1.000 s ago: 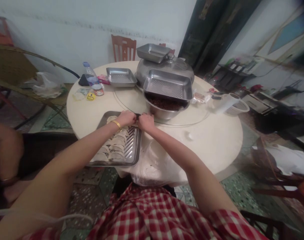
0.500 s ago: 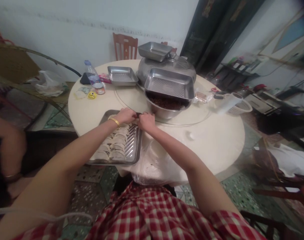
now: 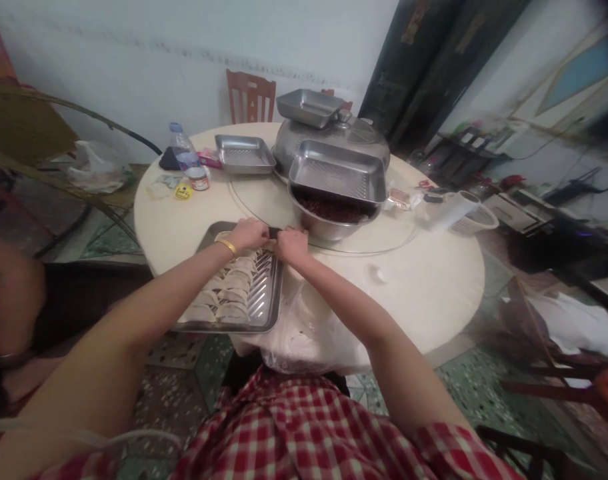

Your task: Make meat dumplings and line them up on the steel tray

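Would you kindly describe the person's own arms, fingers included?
The sleeves are short, in red-and-white check. A gold-coloured bracelet circles the left wrist; the right wrist is bare. No gloves show. A pale cord crosses the left arm.

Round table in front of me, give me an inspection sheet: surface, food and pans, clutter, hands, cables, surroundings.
Surface: pale round table, with clear plastic at the near edge.
Food and pans: tray with rows of dumplings, its right strip bare; bowl of dark filling, far side overlapped by a pan.
Clutter: bottle and small can at left; roll by a basket at right.
Hands: left hand and right hand pinch pale dough, mostly hidden.
Cables: pale cord at lower left, ends not visible.
Surroundings: chair behind; another person's arm at left.
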`<action>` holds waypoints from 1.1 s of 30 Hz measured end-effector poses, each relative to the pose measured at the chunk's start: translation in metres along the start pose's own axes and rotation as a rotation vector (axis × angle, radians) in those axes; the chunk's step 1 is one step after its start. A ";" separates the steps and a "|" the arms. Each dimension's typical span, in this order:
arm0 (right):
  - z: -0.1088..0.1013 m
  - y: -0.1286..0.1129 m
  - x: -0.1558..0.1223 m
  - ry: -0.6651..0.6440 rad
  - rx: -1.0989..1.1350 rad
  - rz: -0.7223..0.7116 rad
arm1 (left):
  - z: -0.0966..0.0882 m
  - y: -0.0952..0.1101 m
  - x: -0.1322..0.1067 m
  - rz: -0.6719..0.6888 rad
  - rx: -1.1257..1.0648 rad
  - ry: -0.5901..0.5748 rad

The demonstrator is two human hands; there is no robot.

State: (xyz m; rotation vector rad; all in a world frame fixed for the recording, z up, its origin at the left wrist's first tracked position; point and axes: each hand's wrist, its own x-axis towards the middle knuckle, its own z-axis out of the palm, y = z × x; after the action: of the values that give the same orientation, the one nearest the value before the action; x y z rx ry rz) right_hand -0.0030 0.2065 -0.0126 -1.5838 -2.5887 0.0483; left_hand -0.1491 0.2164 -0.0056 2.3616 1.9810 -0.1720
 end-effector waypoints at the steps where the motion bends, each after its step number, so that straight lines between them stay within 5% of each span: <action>1: 0.000 0.000 0.000 0.003 0.002 0.002 | 0.000 0.000 0.000 0.000 -0.001 -0.008; 11: 0.004 0.002 0.002 -0.010 0.026 0.000 | 0.004 0.005 -0.001 -0.001 -0.002 -0.022; 17: -0.018 0.010 -0.015 -0.012 0.077 -0.003 | 0.006 0.004 -0.002 0.011 -0.018 0.044; 21: -0.040 0.044 -0.053 0.027 0.132 -0.041 | 0.009 0.004 0.000 0.078 -0.049 0.089; 25: -0.048 0.095 -0.103 0.258 0.320 -0.056 | 0.015 0.004 0.002 0.107 -0.057 0.126; 29: -0.037 0.141 -0.146 0.417 0.425 0.106 | 0.015 0.003 0.002 0.121 -0.047 0.145; 33: -0.018 0.168 -0.179 0.433 0.492 0.251 | 0.009 0.008 0.002 0.174 -0.024 0.120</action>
State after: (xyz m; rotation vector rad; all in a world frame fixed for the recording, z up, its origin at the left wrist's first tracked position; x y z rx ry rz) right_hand 0.2286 0.1240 -0.0220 -1.5108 -1.8630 0.2997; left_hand -0.1410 0.2160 -0.0152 2.5685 1.7999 0.0009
